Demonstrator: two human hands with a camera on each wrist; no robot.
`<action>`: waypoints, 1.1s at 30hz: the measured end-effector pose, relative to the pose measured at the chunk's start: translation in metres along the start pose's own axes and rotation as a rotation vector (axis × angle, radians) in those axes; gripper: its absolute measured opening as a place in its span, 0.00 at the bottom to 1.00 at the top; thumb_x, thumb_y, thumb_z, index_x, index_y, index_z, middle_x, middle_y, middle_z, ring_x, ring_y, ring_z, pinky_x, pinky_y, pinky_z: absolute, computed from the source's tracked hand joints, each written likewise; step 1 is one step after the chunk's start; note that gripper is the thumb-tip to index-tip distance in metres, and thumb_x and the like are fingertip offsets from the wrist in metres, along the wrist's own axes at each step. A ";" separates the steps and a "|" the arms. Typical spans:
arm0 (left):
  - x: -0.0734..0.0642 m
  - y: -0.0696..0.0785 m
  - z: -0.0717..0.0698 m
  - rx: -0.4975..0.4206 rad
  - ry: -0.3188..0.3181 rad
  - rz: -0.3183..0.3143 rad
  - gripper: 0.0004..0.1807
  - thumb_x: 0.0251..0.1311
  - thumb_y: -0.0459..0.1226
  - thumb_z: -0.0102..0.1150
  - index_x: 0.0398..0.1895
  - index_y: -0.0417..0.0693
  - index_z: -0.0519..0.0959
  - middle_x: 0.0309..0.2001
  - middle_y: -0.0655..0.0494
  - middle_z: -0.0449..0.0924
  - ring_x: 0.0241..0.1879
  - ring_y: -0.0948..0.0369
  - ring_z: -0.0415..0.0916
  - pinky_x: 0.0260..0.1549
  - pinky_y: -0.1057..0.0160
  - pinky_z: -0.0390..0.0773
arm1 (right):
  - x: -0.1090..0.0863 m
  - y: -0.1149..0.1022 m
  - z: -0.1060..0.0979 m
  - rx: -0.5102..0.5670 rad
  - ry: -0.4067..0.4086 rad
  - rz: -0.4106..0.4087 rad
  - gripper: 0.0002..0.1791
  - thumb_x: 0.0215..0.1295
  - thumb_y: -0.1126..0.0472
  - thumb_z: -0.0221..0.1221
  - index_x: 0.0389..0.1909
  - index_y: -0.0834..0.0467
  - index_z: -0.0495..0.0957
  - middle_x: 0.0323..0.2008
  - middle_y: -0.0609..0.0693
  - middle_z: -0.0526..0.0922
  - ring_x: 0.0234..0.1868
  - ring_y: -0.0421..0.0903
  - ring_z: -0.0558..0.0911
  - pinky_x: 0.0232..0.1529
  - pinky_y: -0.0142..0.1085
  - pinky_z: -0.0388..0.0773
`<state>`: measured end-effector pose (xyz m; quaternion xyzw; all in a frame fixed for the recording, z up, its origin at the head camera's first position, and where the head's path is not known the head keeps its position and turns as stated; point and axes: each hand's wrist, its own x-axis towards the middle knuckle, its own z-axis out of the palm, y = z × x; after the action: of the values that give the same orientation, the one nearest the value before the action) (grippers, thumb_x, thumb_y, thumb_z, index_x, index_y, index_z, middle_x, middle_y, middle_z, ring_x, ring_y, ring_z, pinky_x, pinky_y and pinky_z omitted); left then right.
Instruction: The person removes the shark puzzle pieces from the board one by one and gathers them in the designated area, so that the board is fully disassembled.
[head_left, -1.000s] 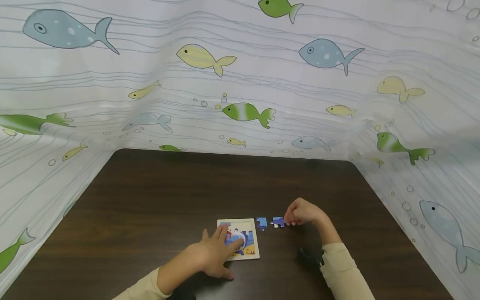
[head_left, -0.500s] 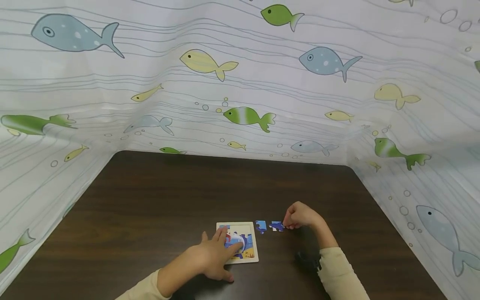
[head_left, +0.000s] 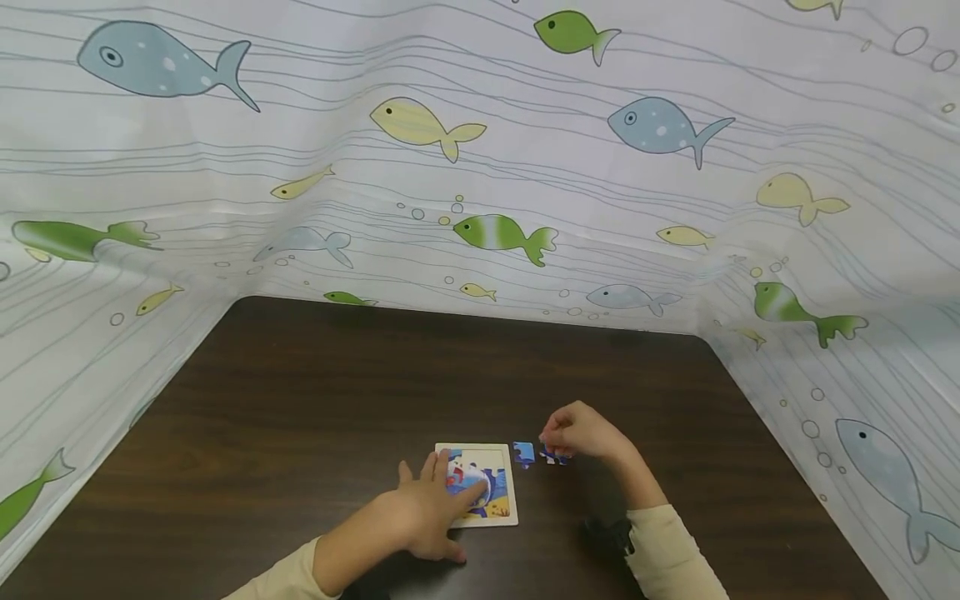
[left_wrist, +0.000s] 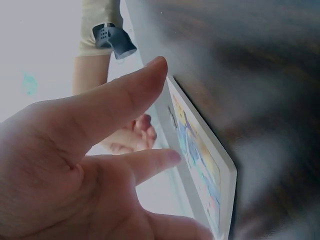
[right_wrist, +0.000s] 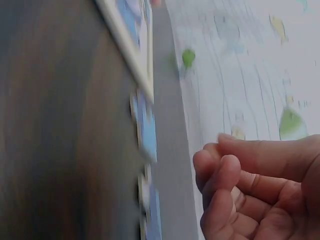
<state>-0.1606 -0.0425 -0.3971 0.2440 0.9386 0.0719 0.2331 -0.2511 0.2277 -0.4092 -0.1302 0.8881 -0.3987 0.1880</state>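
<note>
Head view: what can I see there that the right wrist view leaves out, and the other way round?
Only the head view shows the two cream-coloured fabric sleeves and nearly all of the left hand, its fingers spread over the square, pale-framed picture puzzle.

Only the right wrist view shows the palm side of the right hand, its fingers curled, with a gap between them and the two loose blue jigsaw pieces.

Both share the puzzle, at least in part, those loose pieces, the dark brown wood-grained table and the white fish-printed sheet.

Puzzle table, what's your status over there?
Left hand spread over framed puzzle. Right hand above rightmost loose piece, curled, nothing visibly held. Other loose piece beside puzzle. Right hand partly hides rightmost piece.
</note>
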 end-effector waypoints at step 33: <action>0.001 0.002 0.007 0.182 0.004 -0.009 0.51 0.39 0.61 0.72 0.71 0.78 0.58 0.69 0.28 0.56 0.69 0.33 0.56 0.58 0.27 0.58 | 0.019 -0.045 0.089 0.637 -0.262 0.114 0.22 0.70 0.63 0.52 0.59 0.73 0.70 0.26 0.45 0.75 0.20 0.35 0.66 0.22 0.25 0.65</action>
<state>-0.1572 -0.0397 -0.4032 0.2598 0.9429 -0.0143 0.2082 -0.2252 0.1321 -0.4337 -0.0652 0.6933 -0.6246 0.3536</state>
